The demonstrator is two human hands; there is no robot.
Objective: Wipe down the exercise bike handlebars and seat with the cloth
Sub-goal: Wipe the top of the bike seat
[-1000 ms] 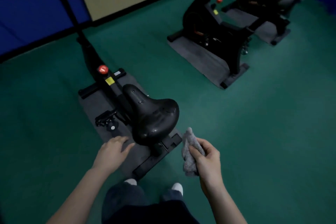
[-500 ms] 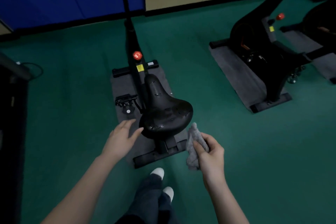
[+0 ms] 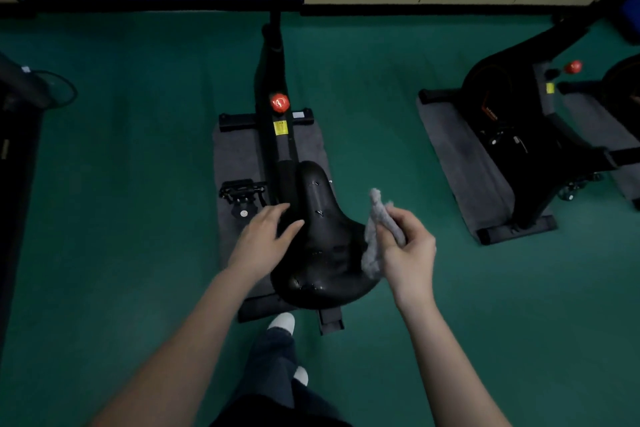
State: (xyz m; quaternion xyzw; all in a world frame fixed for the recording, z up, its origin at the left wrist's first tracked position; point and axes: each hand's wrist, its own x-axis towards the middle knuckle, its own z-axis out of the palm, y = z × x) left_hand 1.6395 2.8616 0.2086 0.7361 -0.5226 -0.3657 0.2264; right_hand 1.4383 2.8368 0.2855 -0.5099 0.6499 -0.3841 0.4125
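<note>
A black exercise bike seat (image 3: 322,246) sits straight in front of me, its nose pointing away. My left hand (image 3: 265,239) hovers open at the seat's left edge, fingers spread over it. My right hand (image 3: 407,253) is shut on a crumpled grey cloth (image 3: 375,232), held just beside the seat's right edge. The bike's black frame (image 3: 273,97) with a red knob (image 3: 279,102) runs away from me. The handlebars are out of view above the frame's top.
The bike stands on a grey mat (image 3: 235,156) on green floor. A second bike (image 3: 519,135) on its own mat stands to the right. Dark equipment (image 3: 17,107) lines the left edge. My feet (image 3: 282,322) are just behind the seat.
I have come closer and squared up behind the seat. Both hands have risen toward it; the left now reaches over its left side and the cloth is lifted beside its right.
</note>
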